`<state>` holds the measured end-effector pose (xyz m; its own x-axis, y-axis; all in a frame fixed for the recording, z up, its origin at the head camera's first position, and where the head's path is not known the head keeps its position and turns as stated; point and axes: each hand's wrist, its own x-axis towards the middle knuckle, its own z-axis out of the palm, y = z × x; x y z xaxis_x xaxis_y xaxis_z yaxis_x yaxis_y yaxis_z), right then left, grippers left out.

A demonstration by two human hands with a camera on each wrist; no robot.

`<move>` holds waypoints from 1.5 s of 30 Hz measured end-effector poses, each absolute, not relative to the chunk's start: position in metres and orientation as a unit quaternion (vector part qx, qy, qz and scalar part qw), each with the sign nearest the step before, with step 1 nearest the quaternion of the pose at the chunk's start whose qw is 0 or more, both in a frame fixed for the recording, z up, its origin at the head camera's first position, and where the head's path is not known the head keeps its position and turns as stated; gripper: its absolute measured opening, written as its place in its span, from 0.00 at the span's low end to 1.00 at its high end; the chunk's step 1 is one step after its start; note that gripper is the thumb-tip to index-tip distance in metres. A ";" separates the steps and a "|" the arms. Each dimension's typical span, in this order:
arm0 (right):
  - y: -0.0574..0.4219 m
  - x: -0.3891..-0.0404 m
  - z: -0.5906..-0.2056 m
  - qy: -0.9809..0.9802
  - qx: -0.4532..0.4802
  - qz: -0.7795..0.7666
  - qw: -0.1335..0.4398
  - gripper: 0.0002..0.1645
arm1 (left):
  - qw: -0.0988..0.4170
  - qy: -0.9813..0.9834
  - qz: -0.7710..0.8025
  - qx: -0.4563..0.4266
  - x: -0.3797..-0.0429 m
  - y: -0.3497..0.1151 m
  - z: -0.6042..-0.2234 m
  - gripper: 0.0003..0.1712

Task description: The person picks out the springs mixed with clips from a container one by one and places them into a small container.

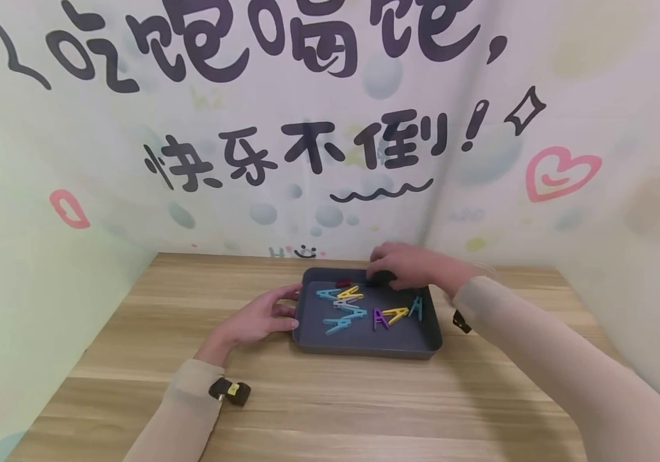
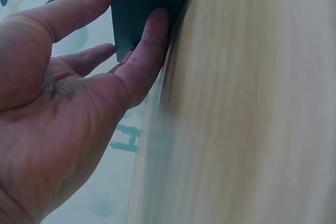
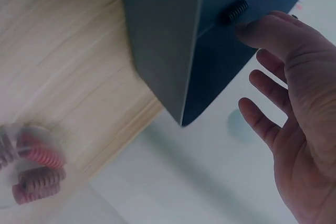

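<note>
A dark grey tray (image 1: 364, 352) sits on the wooden table with several plastic clothespins in it, among them a purple one (image 1: 380, 319), a yellow one (image 1: 396, 314) and a blue one (image 1: 338, 326). My left hand (image 1: 260, 316) touches the tray's left wall from outside with its fingers extended. Over the back right of the tray hovers my right hand (image 1: 407, 263). In the right wrist view its fingers are spread, and a fingertip is near a black ribbed coil (image 3: 234, 11) on the tray floor. A red ribbed piece (image 1: 344, 283) lies near the back wall.
At the lower left of the right wrist view, several red and dark ribbed coils (image 3: 39, 153) show blurred in what looks like a clear container. A printed white backdrop (image 1: 306, 218) rises behind the table (image 1: 283, 410).
</note>
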<state>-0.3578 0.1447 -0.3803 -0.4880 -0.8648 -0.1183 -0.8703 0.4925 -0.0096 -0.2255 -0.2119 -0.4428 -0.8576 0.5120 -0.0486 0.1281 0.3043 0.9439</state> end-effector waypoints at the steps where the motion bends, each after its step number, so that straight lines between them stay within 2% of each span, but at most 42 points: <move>1: 0.143 -0.358 -0.381 0.859 -0.508 0.028 0.053 0.26 | 0.174 0.788 0.555 0.202 -0.225 -0.212 -0.443 0.45; 17: 0.126 -0.366 -0.398 0.859 -0.502 0.063 0.075 0.22 | 0.167 0.794 0.546 0.207 -0.227 -0.212 -0.443 0.44; 27: 0.126 -0.369 -0.404 0.859 -0.504 0.057 0.068 0.20 | 0.172 0.793 0.547 0.205 -0.226 -0.212 -0.442 0.45; 45: 0.150 -0.354 -0.381 0.873 -0.485 0.002 0.054 0.21 | 0.168 0.794 0.549 0.201 -0.224 -0.212 -0.441 0.44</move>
